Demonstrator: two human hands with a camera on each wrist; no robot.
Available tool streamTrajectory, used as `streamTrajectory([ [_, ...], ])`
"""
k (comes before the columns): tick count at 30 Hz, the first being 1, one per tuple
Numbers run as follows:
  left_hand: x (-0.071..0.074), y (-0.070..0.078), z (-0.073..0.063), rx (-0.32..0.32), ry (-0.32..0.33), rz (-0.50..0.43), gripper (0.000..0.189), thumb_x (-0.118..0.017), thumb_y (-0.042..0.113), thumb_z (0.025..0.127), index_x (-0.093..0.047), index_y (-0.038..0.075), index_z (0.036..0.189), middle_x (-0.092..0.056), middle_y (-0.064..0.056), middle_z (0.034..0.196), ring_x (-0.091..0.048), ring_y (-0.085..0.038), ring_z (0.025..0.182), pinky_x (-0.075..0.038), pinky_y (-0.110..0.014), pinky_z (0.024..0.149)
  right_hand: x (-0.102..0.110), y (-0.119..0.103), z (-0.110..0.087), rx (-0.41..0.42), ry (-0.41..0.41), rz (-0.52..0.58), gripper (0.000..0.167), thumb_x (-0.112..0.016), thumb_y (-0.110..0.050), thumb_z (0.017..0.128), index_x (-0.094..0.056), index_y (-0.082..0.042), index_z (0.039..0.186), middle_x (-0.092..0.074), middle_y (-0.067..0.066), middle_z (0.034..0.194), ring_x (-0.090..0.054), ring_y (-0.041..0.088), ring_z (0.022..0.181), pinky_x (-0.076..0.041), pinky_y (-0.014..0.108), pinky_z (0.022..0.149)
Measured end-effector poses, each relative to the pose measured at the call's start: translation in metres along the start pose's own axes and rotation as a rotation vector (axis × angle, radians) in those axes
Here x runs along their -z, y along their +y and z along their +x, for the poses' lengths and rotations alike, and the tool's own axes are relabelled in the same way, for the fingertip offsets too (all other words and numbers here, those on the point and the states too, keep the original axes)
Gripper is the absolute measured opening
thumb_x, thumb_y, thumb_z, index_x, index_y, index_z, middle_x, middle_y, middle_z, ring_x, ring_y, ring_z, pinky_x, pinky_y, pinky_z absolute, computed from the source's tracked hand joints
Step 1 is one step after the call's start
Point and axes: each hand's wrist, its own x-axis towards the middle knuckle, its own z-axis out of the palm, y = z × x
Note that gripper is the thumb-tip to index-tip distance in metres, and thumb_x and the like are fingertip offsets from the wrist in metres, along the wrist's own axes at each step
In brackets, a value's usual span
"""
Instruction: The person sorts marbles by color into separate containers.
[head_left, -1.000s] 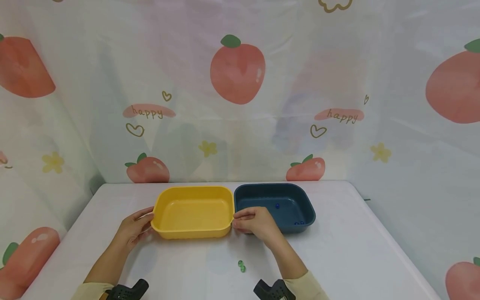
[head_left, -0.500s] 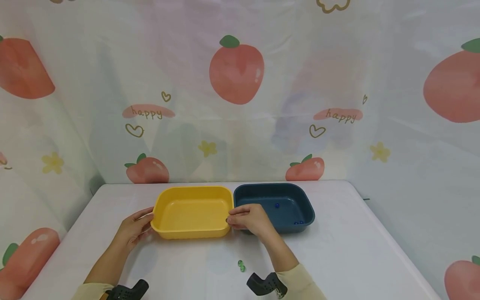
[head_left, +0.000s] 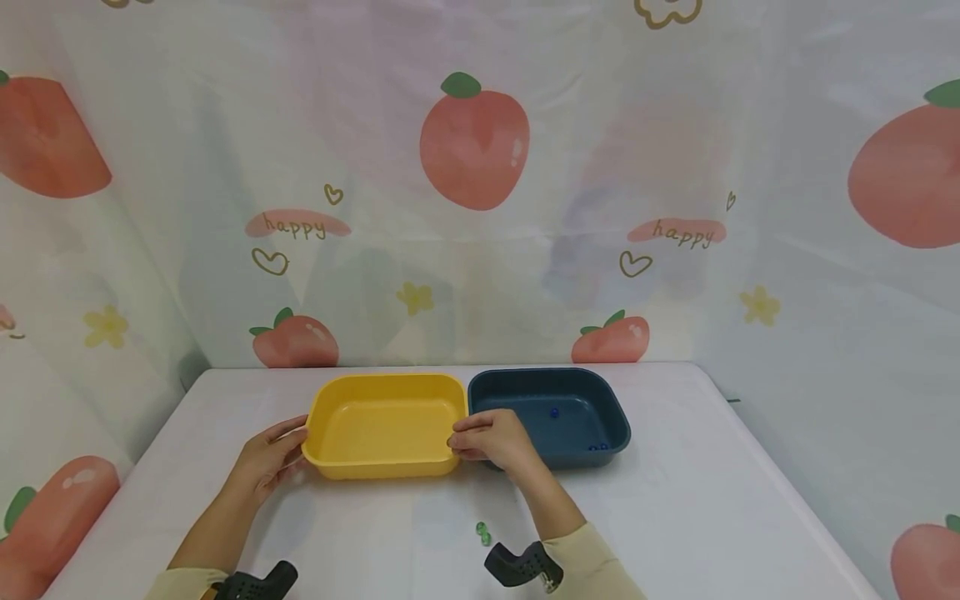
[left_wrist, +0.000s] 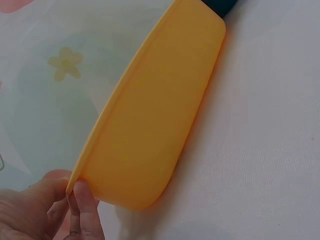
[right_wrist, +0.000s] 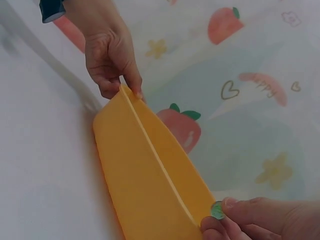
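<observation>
My left hand point(head_left: 266, 458) pinches the left rim of a yellow rectangular tray point(head_left: 375, 468), thumb on one side and fingers on the other, as the left wrist view shows. At the tray's right rim is my right hand point(head_left: 495, 440). Between its thumb and fingertips it pinches a green glass marble point(right_wrist: 217, 210), clearest in the right wrist view. Two more green marbles point(head_left: 483, 533) lie on the table in front of the trays. The floor of the yellow tray looks bare where the head view shows it.
A dark blue tray point(head_left: 592, 387) stands against the yellow one on the right, holding several blue marbles point(head_left: 554, 413); my right hand covers its front left corner. The white table point(head_left: 697, 500) ends at a patterned cloth backdrop point(head_left: 480, 275).
My right hand has moved slightly left, from between the trays to over the yellow tray's right rim. The left hand and both trays stay put.
</observation>
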Motion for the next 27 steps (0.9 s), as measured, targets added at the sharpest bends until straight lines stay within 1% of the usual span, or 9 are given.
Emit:
streamTrajectory([
  [10,0.0002,-0.0009,0.0011,0.002,0.002,0.0,0.058,-0.061,0.025,0.098,-0.041,0.004,0.148,-0.064,0.003,0.104,-0.062,-0.007,0.081,-0.058,-0.02,0.075,-0.004,-0.0007,-0.0004,-0.008,0.011,0.019,0.028,-0.075,-0.004,0.084,-0.069,0.01,0.107,-0.074,0.019,0.094,-0.074,0.024,0.083,-0.061,0.034,0.075],
  [14,0.0006,-0.0019,0.0015,-0.002,-0.001,-0.004,0.058,-0.061,0.025,0.098,-0.041,0.004,0.148,-0.064,0.003,0.104,-0.062,-0.006,0.081,-0.058,-0.021,0.075,-0.0044,-0.0005,-0.0006,-0.013,0.017,0.0,0.027,-0.075,-0.005,0.084,-0.07,0.009,0.107,-0.075,0.017,0.093,-0.074,0.022,0.082,-0.061,0.033,0.074],
  [19,0.0002,-0.0019,0.0012,0.005,0.001,0.001,0.058,-0.061,0.026,0.098,-0.041,0.005,0.148,-0.063,-0.001,0.112,-0.062,-0.006,0.082,-0.058,-0.021,0.075,-0.0044,-0.0003,-0.0024,-0.009,0.02,-0.009,0.027,-0.076,-0.005,0.084,-0.07,0.009,0.107,-0.075,0.015,0.092,-0.074,0.021,0.08,-0.061,0.032,0.073],
  [25,-0.0002,-0.0018,0.0011,0.004,0.002,0.002,0.057,-0.061,0.025,0.098,-0.041,0.005,0.148,-0.063,0.0,0.11,-0.062,-0.006,0.082,-0.058,-0.021,0.075,-0.004,0.0014,-0.0043,-0.016,0.015,0.0,0.028,-0.076,-0.005,0.084,-0.069,0.009,0.108,-0.075,0.014,0.09,-0.074,0.02,0.079,-0.061,0.035,0.076],
  [27,-0.0003,-0.0017,0.0014,0.005,0.004,0.006,0.057,-0.061,0.026,0.099,-0.041,0.005,0.148,-0.062,-0.002,0.113,-0.062,-0.007,0.082,-0.058,-0.021,0.075,-0.0036,0.0024,-0.0055,-0.011,0.011,-0.001,0.029,-0.076,-0.006,0.084,-0.069,0.009,0.108,-0.075,0.013,0.09,-0.074,0.021,0.079,-0.061,0.036,0.077],
])
